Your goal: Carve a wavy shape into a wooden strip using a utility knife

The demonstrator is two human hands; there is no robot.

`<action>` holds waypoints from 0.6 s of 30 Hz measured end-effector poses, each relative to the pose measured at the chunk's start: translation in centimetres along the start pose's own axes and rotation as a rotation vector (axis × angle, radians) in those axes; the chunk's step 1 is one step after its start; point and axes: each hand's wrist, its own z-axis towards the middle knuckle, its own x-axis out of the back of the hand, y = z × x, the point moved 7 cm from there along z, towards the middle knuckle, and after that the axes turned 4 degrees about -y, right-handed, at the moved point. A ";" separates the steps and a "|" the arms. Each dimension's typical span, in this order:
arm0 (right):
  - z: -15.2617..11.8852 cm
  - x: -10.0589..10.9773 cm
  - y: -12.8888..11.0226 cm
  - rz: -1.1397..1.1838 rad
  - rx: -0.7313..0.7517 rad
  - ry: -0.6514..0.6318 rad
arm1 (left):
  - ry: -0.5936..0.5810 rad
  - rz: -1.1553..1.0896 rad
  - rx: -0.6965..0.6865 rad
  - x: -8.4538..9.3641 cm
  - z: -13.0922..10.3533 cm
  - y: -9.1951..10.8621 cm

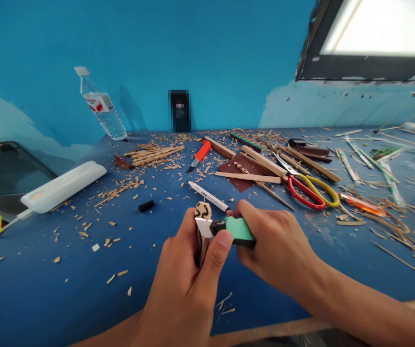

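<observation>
Over the near part of the blue tabletop [48, 299], my left hand [189, 274] keeps a small wooden piece [203, 210] pinched between thumb and fingers, so the end with dark curved marks stands exposed to the blade [203, 227]. My right hand [275, 241] is wrapped about the green-handled cutter [239, 229], whose blade lies across the wood; my left thumb rests at the cutter's neck, I'd judge to steady it. Just ahead lies an uncapped marker [207, 195], a black cap [146, 206] apart to its left, both probably there for easy reach. Scissors [293, 172] and a red-orange knife [203, 151] lie farther off among wooden strips [248, 178] and shavings [131, 186], presumably leaving my hands room.
</observation>
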 end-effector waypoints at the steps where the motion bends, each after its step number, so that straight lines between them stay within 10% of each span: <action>1: 0.0 0.1 -0.1 -0.032 0.011 0.031 | -0.023 -0.026 0.020 -0.1 0.1 -0.4; 11: 0.1 0.0 0.2 -0.161 0.052 0.153 | -0.104 -0.226 0.018 -0.9 1.5 -0.9; 18: 1.0 -0.6 0.9 0.394 0.098 -0.058 | -0.163 -0.215 -0.044 -0.3 1.0 -0.8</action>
